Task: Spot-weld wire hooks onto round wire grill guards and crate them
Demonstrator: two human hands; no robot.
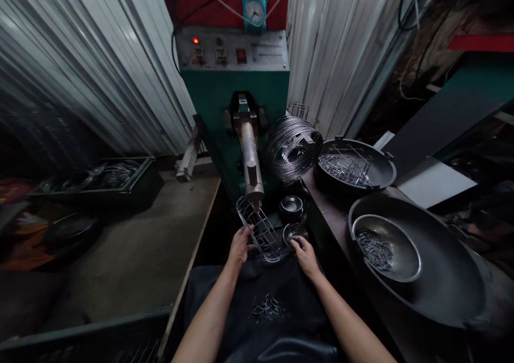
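A long, narrow wire basket (265,235) is tilted under the tip of the machine's metal arm (252,170). My left hand (240,246) grips its near left side between thumb and fingers. To the right of the basket, my right hand (305,255) is closed in a pinch, its fingertips in front of a small round metal bowl (295,230). What those fingertips hold, if anything, is too small to make out. Short curved wire pieces (268,307) lie in a loose pile on the dark apron (233,320) over my lap.
The green machine (212,98) stands ahead, its red lamp lit. A wire coil (294,148) hangs right of its arm. Another small bowl (291,204) sits below. At right are a pan of wire parts (383,178) and a large pan (450,277) containing a metal bowl (405,245).
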